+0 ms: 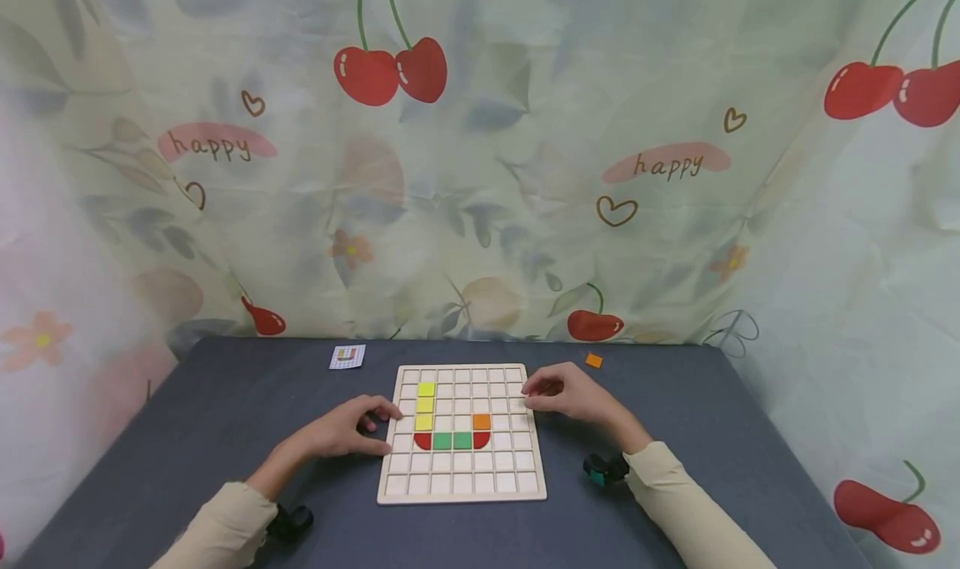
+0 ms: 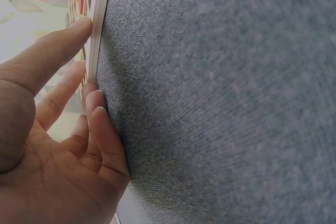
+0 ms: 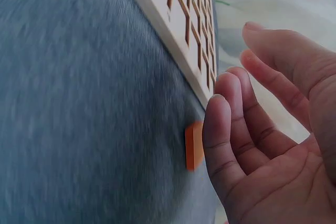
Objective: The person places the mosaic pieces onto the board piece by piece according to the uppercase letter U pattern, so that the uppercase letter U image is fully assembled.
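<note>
A wooden grid board (image 1: 461,487) lies on the dark table. In it sit three yellow tiles (image 1: 425,405) in a column, an orange tile (image 1: 481,421), and a row of two green tiles (image 1: 452,441) between two rounded red tiles (image 1: 423,441). My left hand (image 1: 347,426) is at the board's left edge, thumb and fingertips touching its side in the left wrist view. Over the board's right edge hovers my right hand (image 1: 572,396), fingers loosely bent and nothing between them. A loose orange tile (image 3: 193,146) lies on the table just beyond it.
A small white card (image 1: 347,356) with a coloured grid pattern lies at the back left of the table (image 1: 225,419). A patterned curtain (image 1: 480,177) with cherries hangs behind the table and along both sides.
</note>
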`<state>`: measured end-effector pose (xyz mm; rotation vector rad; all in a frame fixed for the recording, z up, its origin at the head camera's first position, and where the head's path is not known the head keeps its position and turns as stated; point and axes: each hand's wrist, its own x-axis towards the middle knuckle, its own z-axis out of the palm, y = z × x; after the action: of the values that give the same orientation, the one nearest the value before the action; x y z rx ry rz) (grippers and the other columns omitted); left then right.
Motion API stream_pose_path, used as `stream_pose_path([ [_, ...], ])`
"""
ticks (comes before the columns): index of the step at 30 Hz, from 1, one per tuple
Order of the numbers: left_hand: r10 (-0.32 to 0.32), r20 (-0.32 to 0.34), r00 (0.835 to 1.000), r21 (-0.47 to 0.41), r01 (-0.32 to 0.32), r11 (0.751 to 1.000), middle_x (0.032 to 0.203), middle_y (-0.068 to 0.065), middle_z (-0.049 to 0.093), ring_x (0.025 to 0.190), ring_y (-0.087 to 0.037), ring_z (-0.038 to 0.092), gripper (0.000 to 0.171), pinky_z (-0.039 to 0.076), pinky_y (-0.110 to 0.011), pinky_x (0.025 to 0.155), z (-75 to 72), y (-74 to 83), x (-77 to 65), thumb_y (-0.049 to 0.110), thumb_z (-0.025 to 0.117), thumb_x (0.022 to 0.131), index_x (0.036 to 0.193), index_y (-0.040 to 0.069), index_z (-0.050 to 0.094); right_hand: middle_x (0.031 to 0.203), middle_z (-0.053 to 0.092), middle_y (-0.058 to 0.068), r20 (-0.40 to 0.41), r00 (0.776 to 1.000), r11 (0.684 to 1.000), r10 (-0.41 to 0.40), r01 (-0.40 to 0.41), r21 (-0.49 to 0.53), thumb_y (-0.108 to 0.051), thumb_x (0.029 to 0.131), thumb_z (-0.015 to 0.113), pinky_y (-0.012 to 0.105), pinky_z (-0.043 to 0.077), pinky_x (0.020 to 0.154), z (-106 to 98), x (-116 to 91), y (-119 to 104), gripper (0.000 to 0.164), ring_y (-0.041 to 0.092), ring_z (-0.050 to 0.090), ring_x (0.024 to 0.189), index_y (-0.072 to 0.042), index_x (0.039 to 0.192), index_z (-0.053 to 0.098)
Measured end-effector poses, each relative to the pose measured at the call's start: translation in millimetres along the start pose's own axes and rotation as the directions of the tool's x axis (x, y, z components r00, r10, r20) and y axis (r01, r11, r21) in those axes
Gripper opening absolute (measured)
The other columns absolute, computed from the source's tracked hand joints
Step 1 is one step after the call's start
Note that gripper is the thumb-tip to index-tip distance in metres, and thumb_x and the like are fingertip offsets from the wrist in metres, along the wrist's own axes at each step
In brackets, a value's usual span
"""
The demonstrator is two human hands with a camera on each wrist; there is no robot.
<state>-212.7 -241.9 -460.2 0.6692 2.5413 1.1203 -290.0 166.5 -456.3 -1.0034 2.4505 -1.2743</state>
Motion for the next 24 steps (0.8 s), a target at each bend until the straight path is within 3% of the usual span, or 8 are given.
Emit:
stream_pose_path([
  [13,-0.013,-0.007,1.000,0.004,0.013,1.000,0.118,-0.009,0.057,0.099,-0.026,0.055,0.044,0.046,-0.043,0.087,0.9,-2.9,0.9,0.017,0.082,0.088,0.127,0.004,0.064,0.100,0.072,0.008,-0.056,0.998,1.000,0.027,-0.028,-0.014,-0.011,0.093,0.076,0.035,0.052,0.068,-29.2,-13.1,25.1,0.022,0.026,0.067,0.084,0.003,0.110,0.073],
  [24,-0.021,-0.012,1.000,0.019,0.021,1.000,0.117,-0.009,0.057,0.098,-0.025,0.055,0.044,0.046,-0.043,0.087,1.3,-6.1,2.1,0.019,0.082,0.088,0.126,0.006,0.064,0.102,0.072,0.012,-0.036,0.999,0.999,0.022,-0.023,-0.044,-0.010,0.090,0.080,0.032,0.053,0.074,-32.1,-7.6,39.4,0.026,0.023,0.067,0.088,0.005,0.110,0.072],
])
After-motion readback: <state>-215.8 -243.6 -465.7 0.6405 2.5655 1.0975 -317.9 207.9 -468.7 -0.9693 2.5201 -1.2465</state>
